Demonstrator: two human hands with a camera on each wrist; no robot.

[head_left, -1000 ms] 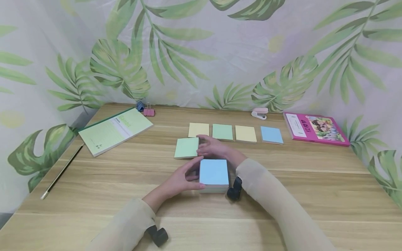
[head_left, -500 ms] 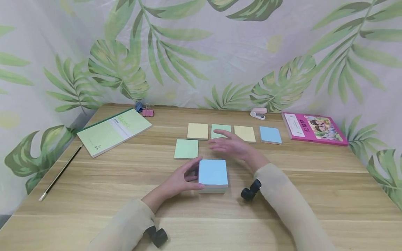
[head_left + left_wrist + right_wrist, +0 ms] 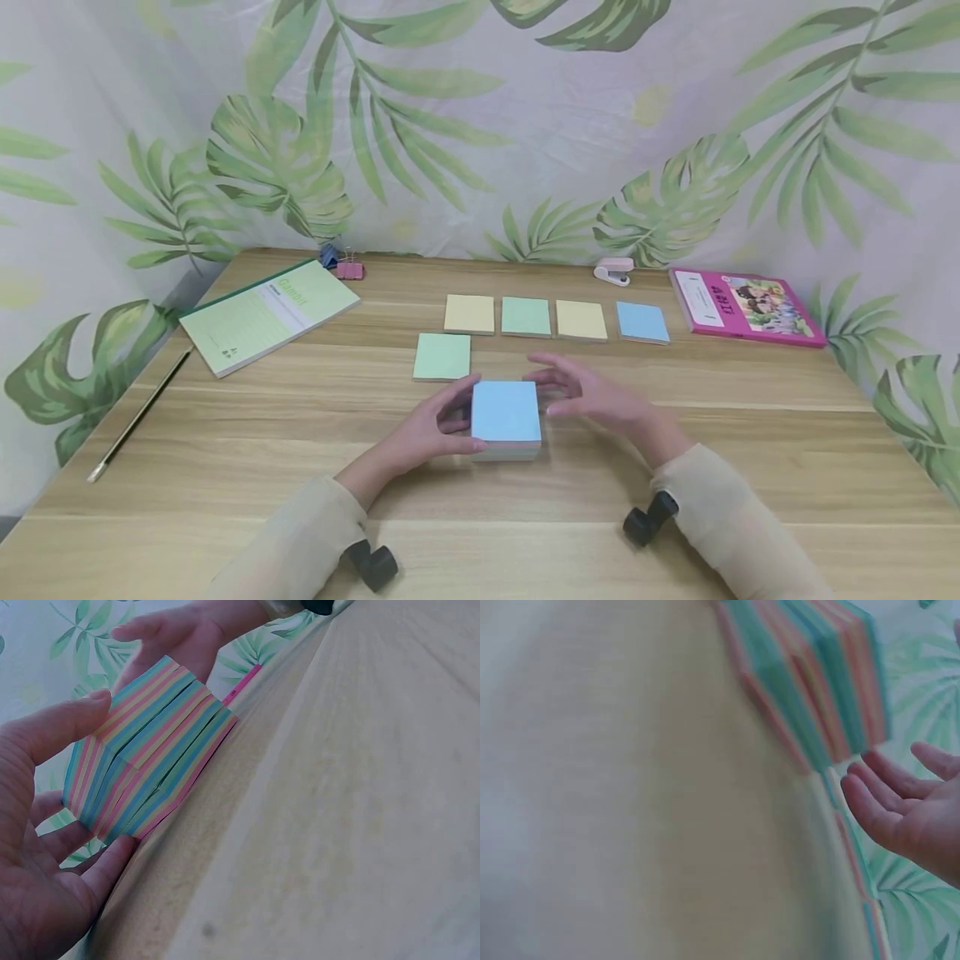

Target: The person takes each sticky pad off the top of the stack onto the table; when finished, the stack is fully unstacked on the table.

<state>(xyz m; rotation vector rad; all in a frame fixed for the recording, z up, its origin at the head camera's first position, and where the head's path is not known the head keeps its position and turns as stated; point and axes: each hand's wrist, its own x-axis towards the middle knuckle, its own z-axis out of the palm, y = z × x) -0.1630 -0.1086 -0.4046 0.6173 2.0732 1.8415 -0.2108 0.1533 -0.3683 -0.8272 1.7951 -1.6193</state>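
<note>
A thick stack of sticky notes, blue on top, stands on the wooden table; in the left wrist view its sides show pink, yellow, green and blue layers. My left hand holds the stack's left side, thumb at the near corner and fingers along the far side. To the right of the stack, my right hand hovers with loosely bent fingers and nothing in them; the right wrist view shows its fingertips close to the stack. Beyond the stack, slightly left, lies a thin green sticky note pad.
Farther back runs a row of pads: yellow, green, yellow and blue. A notebook, a pencil and binder clips lie left. A stapler and a pink book are at back right.
My right hand has let go of the green pad and come back toward me, to the stack's right side. The left hand has stayed at the stack.
</note>
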